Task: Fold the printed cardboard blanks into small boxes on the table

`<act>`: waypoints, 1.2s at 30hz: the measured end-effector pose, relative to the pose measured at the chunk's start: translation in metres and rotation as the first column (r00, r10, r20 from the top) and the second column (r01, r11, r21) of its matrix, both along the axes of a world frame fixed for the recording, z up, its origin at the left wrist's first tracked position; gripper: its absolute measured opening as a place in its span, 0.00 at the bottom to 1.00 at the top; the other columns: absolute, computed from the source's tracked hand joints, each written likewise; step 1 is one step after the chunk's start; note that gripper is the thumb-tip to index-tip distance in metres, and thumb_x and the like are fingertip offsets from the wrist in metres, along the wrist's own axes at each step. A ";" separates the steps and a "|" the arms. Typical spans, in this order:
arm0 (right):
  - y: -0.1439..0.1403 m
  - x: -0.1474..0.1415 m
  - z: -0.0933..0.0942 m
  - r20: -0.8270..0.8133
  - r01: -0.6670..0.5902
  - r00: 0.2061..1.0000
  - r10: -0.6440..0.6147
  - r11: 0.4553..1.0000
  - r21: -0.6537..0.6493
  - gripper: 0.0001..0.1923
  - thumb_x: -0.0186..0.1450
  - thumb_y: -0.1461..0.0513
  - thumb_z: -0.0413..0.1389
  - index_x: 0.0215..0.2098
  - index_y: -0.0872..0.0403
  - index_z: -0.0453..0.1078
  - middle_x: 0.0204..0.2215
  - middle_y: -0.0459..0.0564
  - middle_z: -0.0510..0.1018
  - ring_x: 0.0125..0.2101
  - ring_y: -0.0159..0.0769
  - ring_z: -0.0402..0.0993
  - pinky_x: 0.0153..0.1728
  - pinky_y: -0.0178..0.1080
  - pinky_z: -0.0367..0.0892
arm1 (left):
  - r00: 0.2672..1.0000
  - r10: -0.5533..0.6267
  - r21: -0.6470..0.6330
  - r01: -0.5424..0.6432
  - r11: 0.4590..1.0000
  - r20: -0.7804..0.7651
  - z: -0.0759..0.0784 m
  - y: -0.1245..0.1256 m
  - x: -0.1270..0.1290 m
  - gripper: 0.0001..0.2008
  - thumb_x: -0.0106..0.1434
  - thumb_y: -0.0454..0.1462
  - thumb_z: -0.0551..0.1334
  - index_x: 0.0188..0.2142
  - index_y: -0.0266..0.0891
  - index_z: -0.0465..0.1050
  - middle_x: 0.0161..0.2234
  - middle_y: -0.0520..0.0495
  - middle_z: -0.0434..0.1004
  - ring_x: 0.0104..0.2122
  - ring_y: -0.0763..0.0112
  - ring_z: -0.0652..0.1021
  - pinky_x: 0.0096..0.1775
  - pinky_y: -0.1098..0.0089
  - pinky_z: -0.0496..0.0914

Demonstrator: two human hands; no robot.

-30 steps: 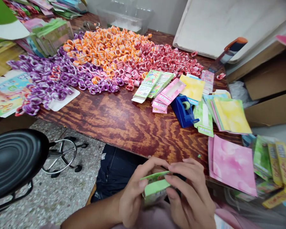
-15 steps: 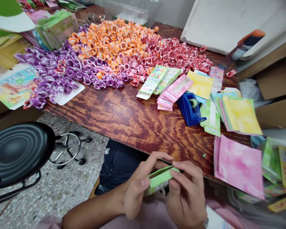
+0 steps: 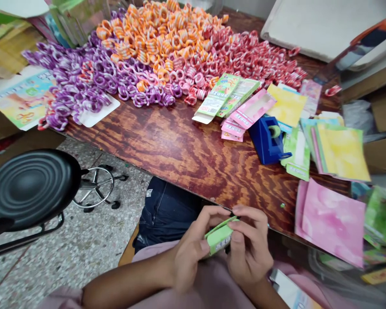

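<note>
Both my hands hold a small green cardboard box (image 3: 219, 237) over my lap, just below the table's near edge. My left hand (image 3: 193, 249) grips its left end with the thumb on the front. My right hand (image 3: 249, 249) closes over its right end, fingers on the top flap. On the wooden table (image 3: 180, 150) lies a big heap of striped plastic rings: purple (image 3: 83, 86), orange (image 3: 154, 38) and red (image 3: 244, 60).
Flat green and pink box blanks (image 3: 231, 103) lie by a blue tape dispenser (image 3: 268, 139). Yellow and pink sheets (image 3: 334, 210) cover the table's right side. A black stool (image 3: 28, 184) stands at my left on the speckled floor. Cardboard boxes (image 3: 382, 111) are at far right.
My hands have drawn the green box closer to my body and pressed its flap down. The view has tilted lower, so the table appears shifted up and right.
</note>
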State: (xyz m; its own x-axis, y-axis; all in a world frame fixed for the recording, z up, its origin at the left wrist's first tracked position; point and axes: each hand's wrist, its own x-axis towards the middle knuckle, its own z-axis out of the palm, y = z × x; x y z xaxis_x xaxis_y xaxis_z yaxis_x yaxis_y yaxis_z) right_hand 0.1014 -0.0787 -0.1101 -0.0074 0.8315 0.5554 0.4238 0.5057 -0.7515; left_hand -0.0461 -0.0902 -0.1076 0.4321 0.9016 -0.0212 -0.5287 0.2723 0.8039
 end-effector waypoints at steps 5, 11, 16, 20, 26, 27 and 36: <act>0.001 0.002 -0.011 -0.035 0.024 0.999 -0.026 0.998 -0.060 0.10 0.70 0.70 0.52 0.45 0.53 0.73 0.46 0.54 0.73 0.47 0.42 0.73 0.46 0.50 0.71 | 0.985 0.004 -0.016 -0.007 1.000 -0.171 -0.006 -0.001 0.006 0.27 0.74 0.54 0.52 0.62 0.38 0.65 0.49 0.40 0.76 0.45 0.57 0.76 0.49 0.59 0.68; 0.005 0.004 -0.008 -0.097 -0.026 0.995 0.016 0.993 -0.111 0.09 0.70 0.68 0.55 0.44 0.51 0.74 0.46 0.54 0.74 0.46 0.44 0.74 0.44 0.50 0.73 | 0.975 0.054 -0.040 -0.064 0.997 -0.214 -0.006 0.007 0.004 0.24 0.75 0.54 0.50 0.58 0.40 0.64 0.50 0.41 0.75 0.46 0.58 0.75 0.49 0.61 0.68; 0.038 0.008 0.028 -0.053 -0.042 0.998 0.038 0.997 -0.063 0.10 0.70 0.70 0.57 0.45 0.50 0.76 0.47 0.53 0.75 0.48 0.42 0.73 0.46 0.47 0.71 | 0.992 0.022 0.037 -0.017 0.999 -0.122 0.014 0.051 0.004 0.21 0.69 0.50 0.60 0.55 0.42 0.65 0.49 0.44 0.71 0.46 0.60 0.73 0.47 0.63 0.68; 0.069 0.016 0.065 0.047 -0.120 0.990 0.130 0.978 -0.172 0.05 0.72 0.65 0.58 0.40 0.49 0.76 0.50 0.52 0.74 0.54 0.42 0.72 0.53 0.47 0.68 | 0.998 0.041 0.133 -0.035 0.990 -0.047 0.038 0.082 0.008 0.21 0.67 0.47 0.59 0.55 0.41 0.65 0.47 0.44 0.73 0.48 0.57 0.76 0.50 0.60 0.69; 0.079 0.011 0.081 -0.203 -0.144 0.976 0.074 0.924 -0.353 0.05 0.73 0.60 0.59 0.46 0.48 0.68 0.53 0.50 0.74 0.52 0.36 0.75 0.50 0.37 0.72 | 0.985 0.124 0.322 -0.080 0.943 -0.121 0.056 0.091 0.013 0.30 0.72 0.55 0.54 0.64 0.40 0.62 0.61 0.37 0.72 0.59 0.48 0.75 0.59 0.51 0.70; 0.078 0.009 0.079 -0.280 -0.151 0.959 0.044 0.916 -0.371 0.09 0.73 0.59 0.60 0.49 0.47 0.67 0.52 0.49 0.74 0.50 0.34 0.76 0.48 0.35 0.73 | 0.971 0.157 0.357 -0.084 0.930 -0.179 0.058 0.092 0.012 0.28 0.74 0.53 0.54 0.65 0.40 0.62 0.63 0.37 0.71 0.60 0.50 0.75 0.61 0.53 0.69; 0.065 -0.002 0.061 -0.754 -0.371 0.656 -0.039 0.853 -0.366 0.07 0.74 0.55 0.57 0.48 0.46 0.74 0.44 0.47 0.81 0.41 0.33 0.79 0.41 0.33 0.74 | 0.948 0.209 0.466 -0.078 0.881 -0.238 0.054 0.087 0.001 0.21 0.75 0.43 0.54 0.58 0.40 0.80 0.49 0.43 0.85 0.45 0.60 0.84 0.48 0.68 0.75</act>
State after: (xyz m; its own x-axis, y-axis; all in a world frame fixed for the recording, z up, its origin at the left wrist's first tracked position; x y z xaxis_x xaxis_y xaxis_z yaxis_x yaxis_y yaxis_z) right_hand 0.0998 -0.0133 -0.0494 0.0521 0.9986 0.0036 -0.4041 0.0243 -0.9144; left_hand -0.0455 -0.0036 -0.0532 0.3333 0.8940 0.2994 -0.2752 -0.2114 0.9378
